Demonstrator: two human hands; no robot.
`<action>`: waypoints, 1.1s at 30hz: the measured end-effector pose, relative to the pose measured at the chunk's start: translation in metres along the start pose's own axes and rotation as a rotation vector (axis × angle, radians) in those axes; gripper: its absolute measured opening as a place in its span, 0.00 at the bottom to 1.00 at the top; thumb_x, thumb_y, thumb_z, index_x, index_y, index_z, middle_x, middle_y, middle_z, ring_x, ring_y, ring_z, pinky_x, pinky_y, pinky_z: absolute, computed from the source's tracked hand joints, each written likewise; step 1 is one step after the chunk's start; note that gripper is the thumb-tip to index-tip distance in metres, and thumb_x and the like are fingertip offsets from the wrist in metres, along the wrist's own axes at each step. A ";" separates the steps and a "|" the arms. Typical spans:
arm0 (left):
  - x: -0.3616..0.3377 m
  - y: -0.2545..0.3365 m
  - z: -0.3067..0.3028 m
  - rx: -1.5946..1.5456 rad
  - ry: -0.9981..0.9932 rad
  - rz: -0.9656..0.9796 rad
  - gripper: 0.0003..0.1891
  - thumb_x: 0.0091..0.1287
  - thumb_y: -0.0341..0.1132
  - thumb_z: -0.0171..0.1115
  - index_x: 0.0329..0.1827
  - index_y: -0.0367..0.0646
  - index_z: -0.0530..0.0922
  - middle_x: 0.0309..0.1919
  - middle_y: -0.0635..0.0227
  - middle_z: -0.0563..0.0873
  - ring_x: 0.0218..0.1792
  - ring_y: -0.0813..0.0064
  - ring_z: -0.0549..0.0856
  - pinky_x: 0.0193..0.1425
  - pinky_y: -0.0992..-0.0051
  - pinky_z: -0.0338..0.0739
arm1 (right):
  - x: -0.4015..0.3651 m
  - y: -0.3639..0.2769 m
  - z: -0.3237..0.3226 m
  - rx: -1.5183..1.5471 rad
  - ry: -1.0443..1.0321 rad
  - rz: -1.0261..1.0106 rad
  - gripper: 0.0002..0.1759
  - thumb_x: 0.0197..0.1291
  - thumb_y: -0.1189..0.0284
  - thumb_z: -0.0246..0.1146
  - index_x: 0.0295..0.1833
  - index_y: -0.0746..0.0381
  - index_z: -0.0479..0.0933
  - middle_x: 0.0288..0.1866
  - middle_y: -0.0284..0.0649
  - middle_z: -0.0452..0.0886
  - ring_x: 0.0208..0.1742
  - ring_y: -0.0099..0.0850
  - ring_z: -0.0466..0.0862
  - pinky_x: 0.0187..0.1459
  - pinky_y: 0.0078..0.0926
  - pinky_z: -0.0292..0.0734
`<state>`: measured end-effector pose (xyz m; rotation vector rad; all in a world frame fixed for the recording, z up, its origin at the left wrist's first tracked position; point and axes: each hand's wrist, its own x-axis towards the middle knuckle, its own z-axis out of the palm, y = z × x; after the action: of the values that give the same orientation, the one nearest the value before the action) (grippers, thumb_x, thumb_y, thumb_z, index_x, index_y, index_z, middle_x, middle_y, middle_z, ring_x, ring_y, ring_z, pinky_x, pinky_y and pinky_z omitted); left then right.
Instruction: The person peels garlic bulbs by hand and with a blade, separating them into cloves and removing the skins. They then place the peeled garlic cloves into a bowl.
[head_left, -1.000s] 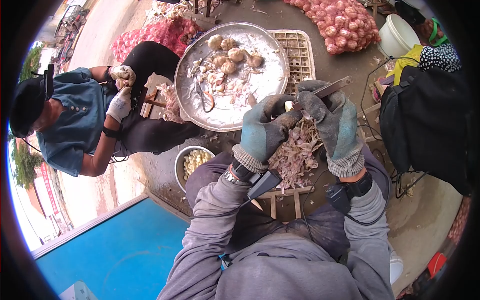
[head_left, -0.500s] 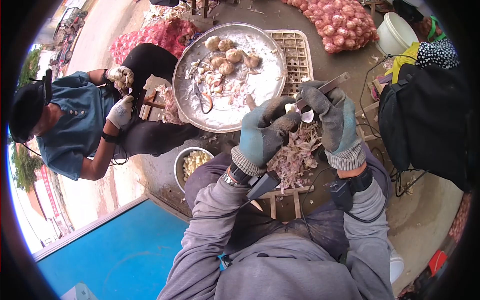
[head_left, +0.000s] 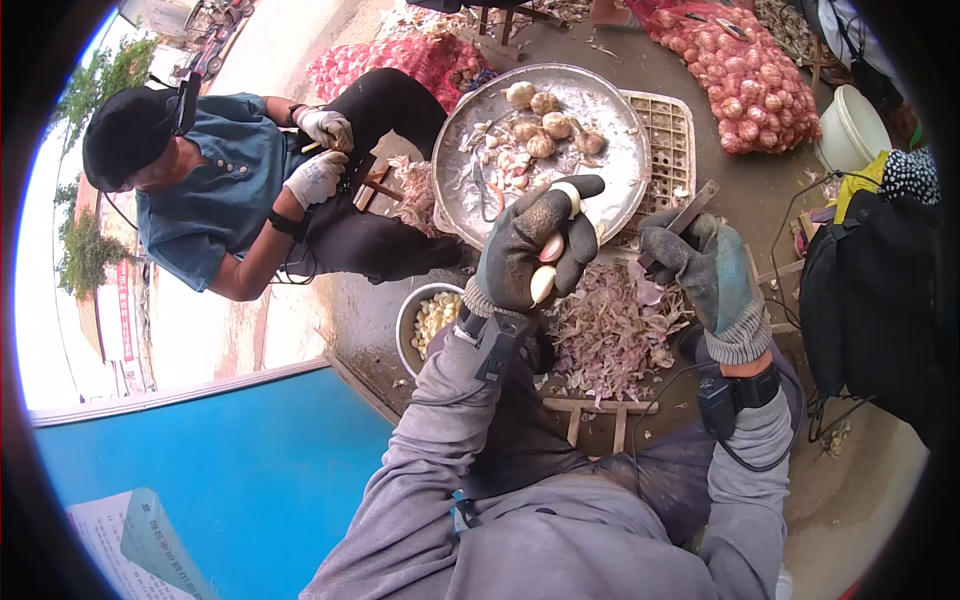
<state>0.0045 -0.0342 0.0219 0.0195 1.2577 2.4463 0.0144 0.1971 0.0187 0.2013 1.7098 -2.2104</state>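
My left hand (head_left: 532, 250), in a dark grey and blue work glove, is turned palm up with its fingers curled. Garlic cloves (head_left: 542, 284) lie in it, two on the palm and a pale one between thumb and forefinger. To its right, my right hand (head_left: 700, 265), gloved alike, grips a small knife (head_left: 693, 208) whose flat blade points up and away. The two hands are apart. Just beyond my left hand is a round metal tray (head_left: 612, 112) with several garlic bulbs (head_left: 541, 144) and loose cloves. Below my hands lies a heap of garlic skins (head_left: 612, 335).
A metal bowl (head_left: 403, 335) of peeled cloves stands left of my legs. Another person (head_left: 225, 180) in white gloves sits at the left. Red net sacks of garlic (head_left: 740, 85), a plastic crate (head_left: 668, 150), a white bucket (head_left: 853, 130) and a black bag (head_left: 870, 290) surround the tray.
My hands have moved apart from working together on a clove. The left hand has turned palm up, showing cloves. The whole view has shifted, so surroundings appear farther right and lower.
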 end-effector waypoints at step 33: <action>-0.222 -0.036 -0.250 -0.179 0.829 0.109 0.32 0.79 0.57 0.48 0.61 0.30 0.77 0.34 0.57 0.84 0.19 0.79 0.71 0.18 0.81 0.62 | 0.021 0.057 0.033 -0.508 -0.174 0.092 0.20 0.67 0.62 0.70 0.55 0.66 0.81 0.35 0.35 0.85 0.34 0.23 0.82 0.35 0.20 0.74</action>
<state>0.1751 -0.2872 -0.1200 -1.0953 1.3306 2.7432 0.0180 0.1490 -0.0313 -0.0372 2.0412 -1.6086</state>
